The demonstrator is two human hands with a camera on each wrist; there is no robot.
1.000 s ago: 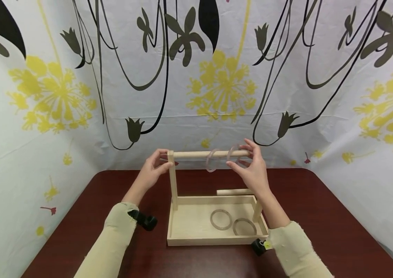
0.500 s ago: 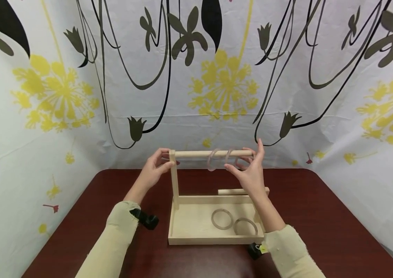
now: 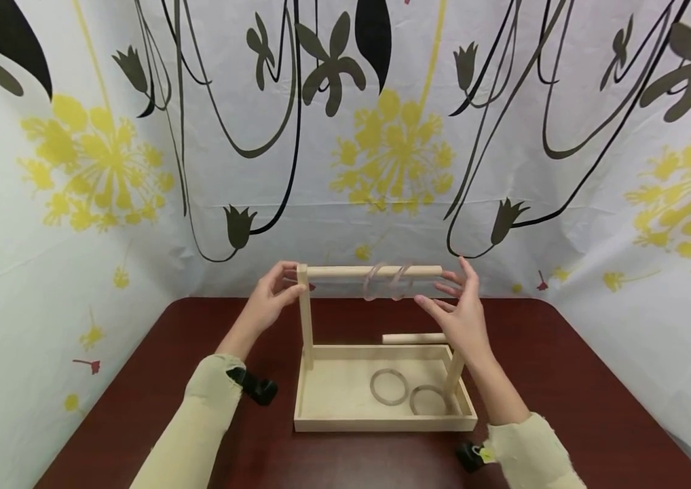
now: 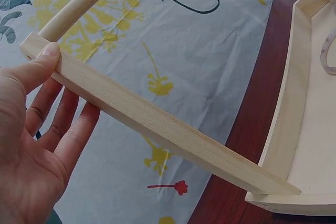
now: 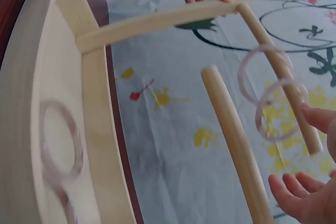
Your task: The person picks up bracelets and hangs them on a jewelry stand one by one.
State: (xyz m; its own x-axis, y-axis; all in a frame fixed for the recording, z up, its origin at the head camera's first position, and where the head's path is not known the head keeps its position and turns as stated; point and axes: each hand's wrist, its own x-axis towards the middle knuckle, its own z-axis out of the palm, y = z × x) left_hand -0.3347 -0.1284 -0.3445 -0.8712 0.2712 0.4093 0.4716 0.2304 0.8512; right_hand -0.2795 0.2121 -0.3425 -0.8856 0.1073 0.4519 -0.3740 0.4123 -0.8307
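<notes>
My left hand [image 3: 267, 302] grips the top of an upright wooden post [image 4: 157, 116], thumb in front and fingers behind. From that post a wooden dowel [image 3: 339, 272] runs right to a free end. Two translucent pinkish rings hang around it: one ring [image 5: 241, 77] nearer the post, the other ring [image 5: 259, 116] nearer the free end. Beside that end is my right hand [image 3: 464, 319], fingers spread and relaxed, holding nothing. In the right wrist view its thumb overlaps the dowel. The post rises from the left end of a shallow wooden tray [image 3: 382, 425].
Two more rings lie in the tray's right half: a ring [image 3: 372, 387] and, closer to the front, another ring [image 3: 412, 401]. A shorter post [image 3: 454, 373] stands at the tray's right end, with a lower dowel [image 3: 413, 338] at its top. A patterned cloth [image 3: 394, 231] hangs behind the dark red table [image 3: 248, 448].
My right hand has let go of the right-hand ring and drawn back rightward past the dowel's free end. That ring has slid slightly left. My left hand keeps its grip on the post.
</notes>
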